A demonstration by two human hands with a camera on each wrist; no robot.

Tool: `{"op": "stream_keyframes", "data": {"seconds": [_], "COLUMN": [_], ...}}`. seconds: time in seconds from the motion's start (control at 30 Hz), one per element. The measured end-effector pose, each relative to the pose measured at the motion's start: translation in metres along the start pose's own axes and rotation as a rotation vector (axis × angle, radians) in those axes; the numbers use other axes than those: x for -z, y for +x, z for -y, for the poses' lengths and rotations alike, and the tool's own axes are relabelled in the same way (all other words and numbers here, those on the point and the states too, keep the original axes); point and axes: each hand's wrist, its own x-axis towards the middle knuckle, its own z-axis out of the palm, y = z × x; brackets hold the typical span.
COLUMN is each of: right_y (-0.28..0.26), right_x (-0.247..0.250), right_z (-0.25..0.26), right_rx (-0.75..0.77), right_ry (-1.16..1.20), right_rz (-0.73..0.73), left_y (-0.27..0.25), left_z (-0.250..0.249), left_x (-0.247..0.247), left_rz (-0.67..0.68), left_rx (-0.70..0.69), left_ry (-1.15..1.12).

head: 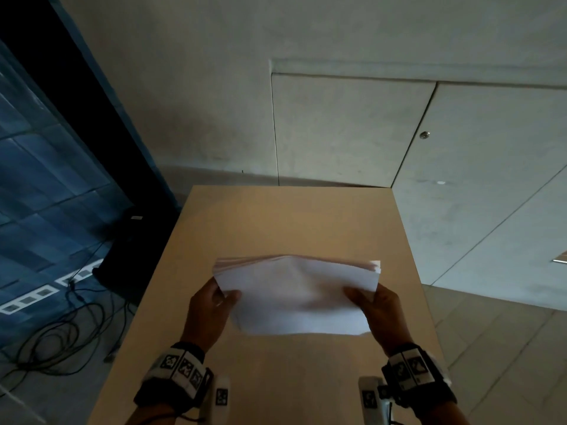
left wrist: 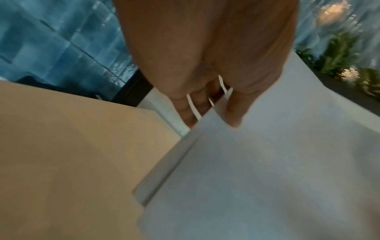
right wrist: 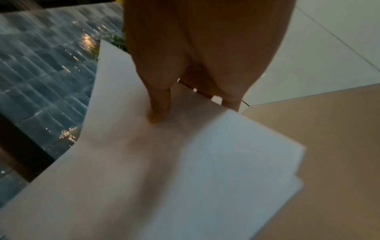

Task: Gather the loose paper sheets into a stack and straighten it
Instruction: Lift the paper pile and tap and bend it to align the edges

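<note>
A stack of white paper sheets (head: 296, 297) hangs tilted over the middle of the tan table (head: 276, 228), its near edge low and its far edge raised and fanned. My left hand (head: 211, 305) grips the stack's left side, thumb on top, fingers underneath. My right hand (head: 376, 305) grips the right side the same way. In the left wrist view the thumb of my left hand (left wrist: 218, 113) presses on the stack (left wrist: 267, 170), whose sheet edges lie offset. In the right wrist view my right hand (right wrist: 185, 105) pinches the stack (right wrist: 164, 162), thumb on the top sheet.
The table's far edge meets a pale wall with cabinet doors (head: 346, 127). Left of the table stand a dark box (head: 122, 250), a power strip (head: 27, 299) and loose cables (head: 61, 332) on the floor. Pale floor tiles (head: 491, 332) lie to the right.
</note>
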Motion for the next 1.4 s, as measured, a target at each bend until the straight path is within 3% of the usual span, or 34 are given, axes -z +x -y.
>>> {"op": "stream_keyframes", "data": {"seconds": [0.1, 0.37, 0.47, 0.6, 0.7, 1.0, 1.17, 1.23, 1.4], "right_y": [-0.005, -0.014, -0.016, -0.013, -0.01, -0.011, -0.008, -0.004, -0.002], "right_x": [-0.019, -0.051, -0.058, -0.064, -0.069, -0.055, -0.049, -0.048, -0.052], "right_z": [-0.006, -0.006, -0.02, -0.067, -0.076, -0.054, -0.077, -0.081, -0.071], "right_rx": [0.022, 0.079, 0.026, -0.1, -0.147, 0.003, -0.105, -0.145, -0.057], "right_ry": [-0.026, -0.059, -0.134, -0.405, -0.431, -0.376, -0.354, -0.366, -0.38], "right_rz": [-0.12, -0.296, -0.299, -0.167, -0.151, -0.226, -0.186, -0.175, -0.2], "left_y": [0.001, -0.002, -0.001, -0.004, 0.0, 0.0, -0.001, 0.001, 0.002], "left_z": [0.0, 0.003, 0.025, 0.064, 0.071, 0.047, 0.065, 0.065, 0.049], "left_x": [-0.005, -0.007, -0.008, -0.017, -0.021, -0.018, -0.021, -0.023, -0.021], "left_rz": [-0.133, -0.265, -0.218, -0.019, -0.027, -0.188, 0.004, 0.007, -0.101], "left_rx": [-0.053, -0.133, -0.081, 0.101, 0.197, 0.036, 0.234, 0.288, 0.072], "left_ry": [0.078, 0.143, 0.096, 0.11, 0.099, 0.068, 0.062, 0.092, 0.123]}}
